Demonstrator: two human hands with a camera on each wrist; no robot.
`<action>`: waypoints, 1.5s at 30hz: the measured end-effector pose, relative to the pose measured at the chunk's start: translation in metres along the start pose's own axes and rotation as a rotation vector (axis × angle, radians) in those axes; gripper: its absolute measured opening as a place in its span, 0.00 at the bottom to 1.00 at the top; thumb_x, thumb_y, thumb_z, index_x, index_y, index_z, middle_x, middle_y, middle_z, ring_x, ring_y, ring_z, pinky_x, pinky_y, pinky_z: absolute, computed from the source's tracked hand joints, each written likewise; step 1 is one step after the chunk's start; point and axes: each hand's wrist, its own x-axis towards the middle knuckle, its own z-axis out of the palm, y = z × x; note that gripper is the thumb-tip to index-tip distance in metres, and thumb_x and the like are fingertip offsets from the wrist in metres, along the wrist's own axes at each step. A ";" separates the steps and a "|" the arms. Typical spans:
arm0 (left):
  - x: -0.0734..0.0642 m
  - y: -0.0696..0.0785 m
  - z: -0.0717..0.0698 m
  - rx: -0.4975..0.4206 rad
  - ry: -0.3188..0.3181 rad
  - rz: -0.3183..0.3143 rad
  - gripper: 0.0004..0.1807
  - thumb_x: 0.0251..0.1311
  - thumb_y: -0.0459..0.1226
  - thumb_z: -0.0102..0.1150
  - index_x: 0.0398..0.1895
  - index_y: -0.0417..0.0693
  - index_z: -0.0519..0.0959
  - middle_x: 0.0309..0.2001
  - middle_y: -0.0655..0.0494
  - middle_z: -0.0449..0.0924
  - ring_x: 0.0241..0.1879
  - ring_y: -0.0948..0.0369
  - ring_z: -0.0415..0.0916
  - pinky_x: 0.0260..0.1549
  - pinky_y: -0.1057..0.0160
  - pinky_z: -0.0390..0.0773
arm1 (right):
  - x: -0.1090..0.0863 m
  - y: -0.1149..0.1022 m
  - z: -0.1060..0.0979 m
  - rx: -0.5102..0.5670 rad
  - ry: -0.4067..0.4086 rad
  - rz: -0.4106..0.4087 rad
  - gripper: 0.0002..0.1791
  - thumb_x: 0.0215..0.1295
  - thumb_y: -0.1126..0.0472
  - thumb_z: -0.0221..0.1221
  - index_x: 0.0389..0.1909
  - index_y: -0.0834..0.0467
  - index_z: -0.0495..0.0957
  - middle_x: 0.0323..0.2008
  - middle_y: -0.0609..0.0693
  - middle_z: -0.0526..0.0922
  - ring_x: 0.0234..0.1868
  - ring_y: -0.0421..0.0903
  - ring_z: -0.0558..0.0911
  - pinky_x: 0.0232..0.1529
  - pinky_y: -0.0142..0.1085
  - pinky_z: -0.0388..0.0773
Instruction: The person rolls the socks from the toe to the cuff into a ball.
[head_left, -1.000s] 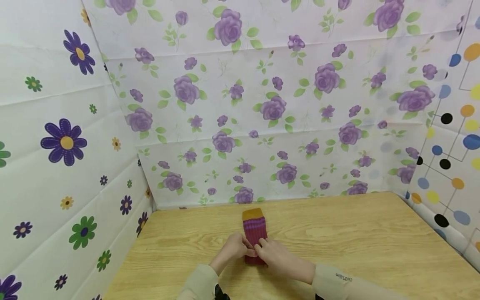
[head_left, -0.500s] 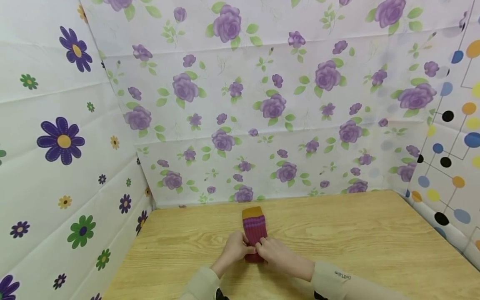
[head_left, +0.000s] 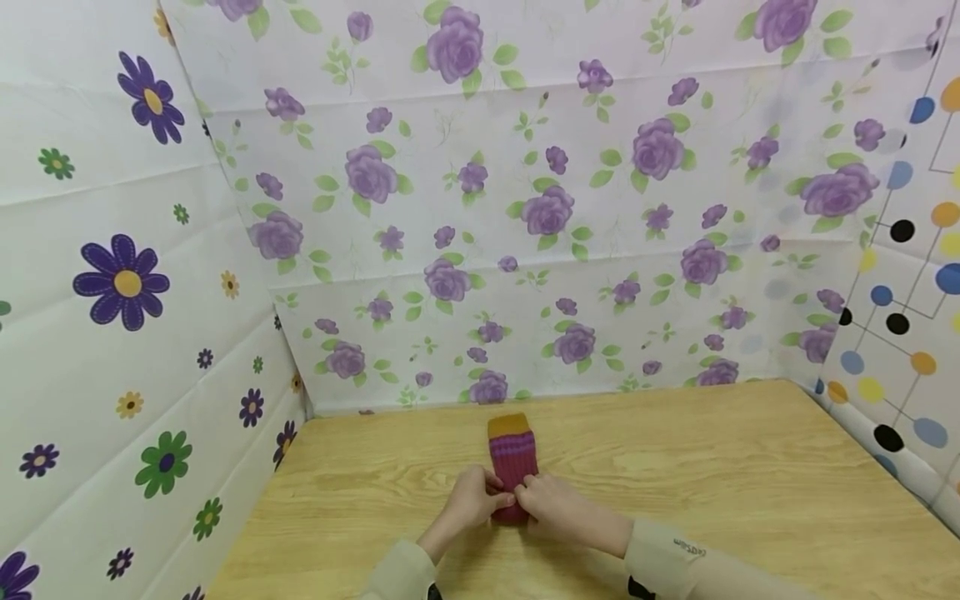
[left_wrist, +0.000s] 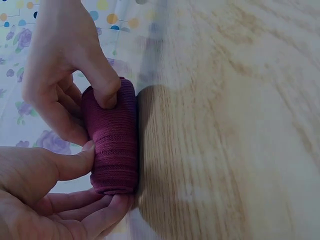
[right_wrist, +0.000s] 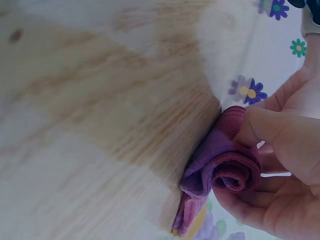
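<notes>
A knitted sock (head_left: 514,457), maroon with purple stripes and a mustard far end, lies lengthwise on the wooden table. Its near end is rolled up, and the coiled layers (right_wrist: 232,172) show in the right wrist view. My left hand (head_left: 469,500) grips the left end of the roll, thumb on the near side and fingers around the end. From the other side my right hand (head_left: 561,508) pinches the roll (left_wrist: 114,145) between thumb and curled fingers. Both hands hide part of the roll in the head view.
The wooden table (head_left: 675,467) extends to both sides of the sock. Behind it hangs a purple-flowered sheet (head_left: 547,212). A flower-patterned sheet (head_left: 67,350) stands on the left, and a dotted one (head_left: 892,375) on the right.
The left thumb and fingers have shifted slightly on the rolled part. Both hands stay at the sock's near end; the head view has moved a little.
</notes>
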 end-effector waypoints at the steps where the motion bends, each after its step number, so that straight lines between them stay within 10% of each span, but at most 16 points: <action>1: 0.000 0.000 0.001 -0.006 -0.006 -0.004 0.12 0.53 0.33 0.69 0.34 0.28 0.82 0.30 0.43 0.83 0.28 0.60 0.79 0.25 0.67 0.79 | -0.001 0.000 0.000 0.020 -0.005 -0.001 0.08 0.47 0.66 0.65 0.30 0.58 0.77 0.24 0.47 0.77 0.25 0.39 0.73 0.24 0.28 0.68; 33: -0.002 0.006 -0.006 0.051 -0.099 0.008 0.11 0.58 0.36 0.66 0.36 0.35 0.84 0.33 0.48 0.84 0.30 0.64 0.74 0.27 0.68 0.75 | 0.013 0.021 -0.022 0.465 -0.371 0.139 0.12 0.63 0.65 0.59 0.21 0.55 0.71 0.15 0.39 0.62 0.15 0.33 0.59 0.19 0.25 0.55; 45: 0.007 0.011 -0.005 0.186 -0.138 0.243 0.06 0.54 0.28 0.66 0.35 0.39 0.85 0.36 0.50 0.86 0.38 0.60 0.81 0.34 0.70 0.78 | 0.023 0.031 -0.023 0.530 -0.451 0.220 0.13 0.67 0.64 0.58 0.21 0.55 0.70 0.15 0.42 0.62 0.17 0.36 0.60 0.21 0.27 0.56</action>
